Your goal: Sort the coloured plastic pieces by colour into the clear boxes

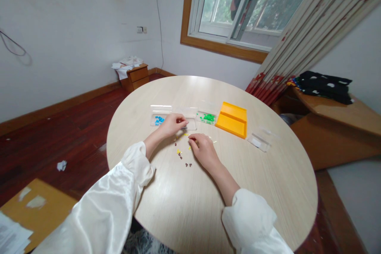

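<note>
My left hand (pixel 172 125) hovers over the front of a clear plastic box (pixel 192 125), its thumb and fingertips pinched together. Whatever lies in that pinch is too small to make out. Lower and to the right, my right hand (pixel 204 151) rests near the tabletop with fingers curled in, their tips partly hidden. Around the hands lie small yellow pieces (pixel 178 152) and small dark brown pieces (pixel 187 164), loose on the table. Left of the middle box, another clear box holds blue pieces (pixel 159 120); to its right, one holds green pieces (pixel 209 118).
An open orange-yellow case (pixel 232 121) stands right of the green pieces. Farther right is a clear plastic box (pixel 258 142). All sit on a round wooden table (pixel 184 206). A side cabinet (pixel 342 113) with dark cloth (pixel 324 86) is close to the table's right edge.
</note>
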`<state>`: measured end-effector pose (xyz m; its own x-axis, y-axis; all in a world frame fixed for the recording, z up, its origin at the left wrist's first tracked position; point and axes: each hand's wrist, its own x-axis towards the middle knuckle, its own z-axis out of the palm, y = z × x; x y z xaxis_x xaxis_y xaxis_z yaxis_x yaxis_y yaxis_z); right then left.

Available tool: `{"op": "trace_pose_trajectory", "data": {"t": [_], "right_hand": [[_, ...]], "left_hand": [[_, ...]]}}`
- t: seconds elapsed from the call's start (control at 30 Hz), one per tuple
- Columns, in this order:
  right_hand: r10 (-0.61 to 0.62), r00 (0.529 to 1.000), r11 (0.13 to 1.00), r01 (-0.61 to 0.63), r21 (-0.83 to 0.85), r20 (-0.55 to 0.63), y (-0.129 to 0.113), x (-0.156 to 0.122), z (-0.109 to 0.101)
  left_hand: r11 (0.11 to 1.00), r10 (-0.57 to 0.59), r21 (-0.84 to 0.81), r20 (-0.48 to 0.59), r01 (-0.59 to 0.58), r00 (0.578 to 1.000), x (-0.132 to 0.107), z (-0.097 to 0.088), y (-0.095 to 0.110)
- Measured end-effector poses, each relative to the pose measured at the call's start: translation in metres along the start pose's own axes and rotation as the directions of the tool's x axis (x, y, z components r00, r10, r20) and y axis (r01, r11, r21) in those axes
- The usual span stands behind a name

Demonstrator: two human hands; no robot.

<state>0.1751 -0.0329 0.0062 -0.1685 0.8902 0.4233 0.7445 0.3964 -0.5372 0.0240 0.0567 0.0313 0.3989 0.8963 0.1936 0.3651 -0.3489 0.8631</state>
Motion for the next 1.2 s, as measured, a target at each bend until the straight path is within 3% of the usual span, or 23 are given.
{"op": "trace_pose_trajectory", "data": {"t": [0.33, 0.53, 0.8, 0.9, 1.03, 1.13, 1.2], "right_hand": [[0.073, 0.982, 0.993, -0.054, 0.109, -0.174, -0.001, 0.001, -0.008], [0.015, 0.978, 0.993, 0.01, 0.119, -0.208, -0.003, 0.0, -0.01], [-0.043, 0.97, 0.996, 0.062, 0.07, -0.239, -0.006, 0.0, -0.011], [-0.07, 0.962, 0.996, 0.084, 0.04, -0.266, -0.009, 0.0, -0.012], [-0.174, 0.98, 0.984, 0.178, 0.026, -0.1, -0.016, -0.002, -0.008], [-0.255, 0.96, 0.967, 0.256, 0.003, 0.116, -0.024, -0.006, -0.003], [-0.265, 0.939, 0.961, 0.275, -0.014, 0.218, -0.028, -0.008, 0.001]], "left_hand": [[1.0, 0.023, 0.004, 0.186, -0.024, 0.982, -0.007, -0.003, 0.014], [0.999, 0.035, -0.011, 0.367, -0.034, 0.929, -0.011, -0.001, 0.011], [0.999, 0.028, -0.034, 0.432, -0.014, 0.902, -0.012, -0.004, 0.013], [0.999, 0.011, -0.045, 0.338, 0.004, 0.941, -0.009, -0.004, 0.012], [0.997, -0.038, -0.071, 0.016, 0.039, 0.999, -0.001, -0.003, 0.006], [0.997, -0.039, 0.056, -0.213, 0.052, 0.976, 0.002, -0.004, 0.0], [0.982, 0.016, 0.187, -0.283, 0.039, 0.959, 0.003, -0.004, -0.004]]}}
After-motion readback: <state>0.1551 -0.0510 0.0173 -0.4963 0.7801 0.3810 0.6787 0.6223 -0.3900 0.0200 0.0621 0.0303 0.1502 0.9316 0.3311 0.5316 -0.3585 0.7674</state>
